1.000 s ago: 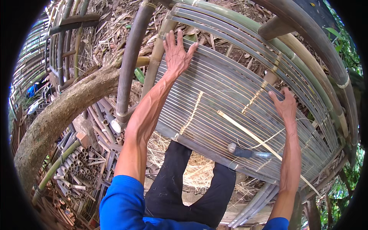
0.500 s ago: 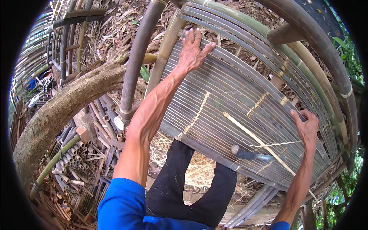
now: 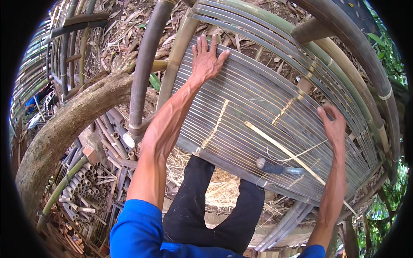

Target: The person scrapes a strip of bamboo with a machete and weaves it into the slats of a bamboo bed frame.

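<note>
Panel (image 3: 266, 116) steadies best if your left hand (image 3: 206, 60) stays flat and spread at its far edge while your right hand (image 3: 333, 129), open, grips the right side evenly.

Soft, even daylight fills the scene without hard shadows or glare. The centre is sharp, down to the grey slatted bamboo panel (image 3: 266, 107). Fisheye distortion bends straight poles toward the rim, a black vignette rings the picture, and green foliage (image 3: 380, 41) at the right edge looks bright and slightly washed.
</note>
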The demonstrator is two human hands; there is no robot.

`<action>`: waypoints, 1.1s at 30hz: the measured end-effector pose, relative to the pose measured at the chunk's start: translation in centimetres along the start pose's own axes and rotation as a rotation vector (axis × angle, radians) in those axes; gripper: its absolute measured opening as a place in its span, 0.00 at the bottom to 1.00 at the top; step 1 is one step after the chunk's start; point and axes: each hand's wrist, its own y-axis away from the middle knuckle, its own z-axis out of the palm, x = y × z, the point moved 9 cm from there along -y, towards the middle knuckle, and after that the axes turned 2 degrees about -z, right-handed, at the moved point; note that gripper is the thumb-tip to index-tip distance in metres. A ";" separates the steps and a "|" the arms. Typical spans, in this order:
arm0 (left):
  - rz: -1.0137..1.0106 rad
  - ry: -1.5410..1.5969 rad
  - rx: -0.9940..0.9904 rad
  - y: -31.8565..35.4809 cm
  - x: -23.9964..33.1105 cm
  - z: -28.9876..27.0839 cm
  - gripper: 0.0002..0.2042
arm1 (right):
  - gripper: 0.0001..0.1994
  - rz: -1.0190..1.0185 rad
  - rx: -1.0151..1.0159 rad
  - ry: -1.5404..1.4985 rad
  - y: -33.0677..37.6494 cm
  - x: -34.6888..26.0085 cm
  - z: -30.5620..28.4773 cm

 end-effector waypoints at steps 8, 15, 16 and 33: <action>0.127 -0.034 0.165 -0.3 2.5 -2.1 0.44 | 0.32 -0.049 0.351 0.182 -1.2 1.1 0.2; 0.106 -0.054 0.218 -4.8 2.2 -3.7 0.42 | 0.29 -0.194 0.547 0.443 -4.0 -1.0 1.6; 0.105 -0.057 0.218 -4.7 1.8 -3.5 0.42 | 0.29 -0.194 0.546 0.440 -4.0 -1.1 1.7; 0.290 -0.174 0.406 -4.1 2.3 -5.3 0.40 | 0.26 -0.020 0.300 0.122 -5.7 1.9 0.6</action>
